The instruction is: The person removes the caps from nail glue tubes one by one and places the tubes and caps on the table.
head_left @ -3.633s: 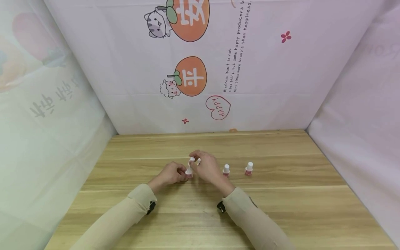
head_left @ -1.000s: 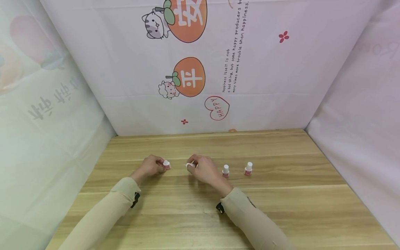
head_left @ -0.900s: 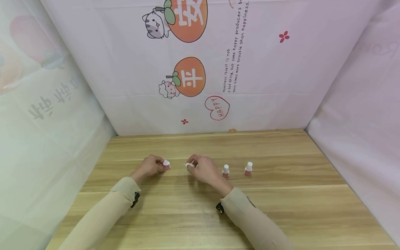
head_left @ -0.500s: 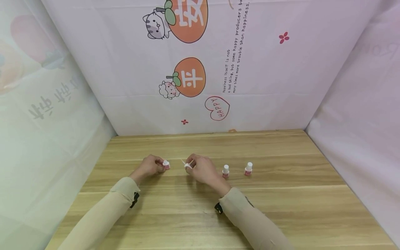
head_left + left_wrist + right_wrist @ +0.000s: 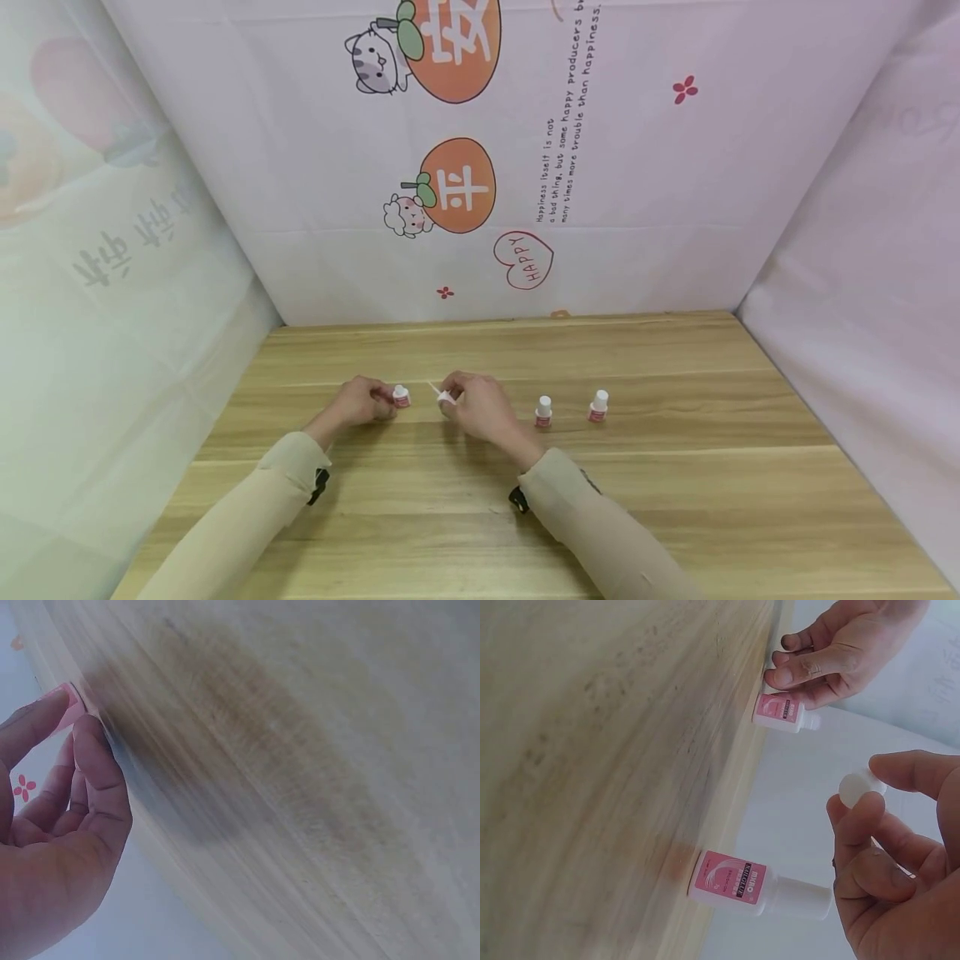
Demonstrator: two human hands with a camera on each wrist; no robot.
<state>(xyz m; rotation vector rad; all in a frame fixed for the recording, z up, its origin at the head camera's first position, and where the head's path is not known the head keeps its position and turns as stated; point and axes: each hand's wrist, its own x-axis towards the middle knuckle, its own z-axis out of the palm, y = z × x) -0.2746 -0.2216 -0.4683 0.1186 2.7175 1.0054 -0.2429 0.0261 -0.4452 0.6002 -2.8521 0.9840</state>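
- Left hand: fingers at uncapped bottle; grip cannot be determined.
- Right hand: fingers pinching white brush cap.
- Two capped bottles upright on tabletop.

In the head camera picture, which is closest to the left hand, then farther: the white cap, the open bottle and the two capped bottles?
1. Open bottle: right beside the left hand.
2. White cap: pinched in the right hand.
3. Middle capped bottle: past the right hand.
4. Rightmost capped bottle: farthest.
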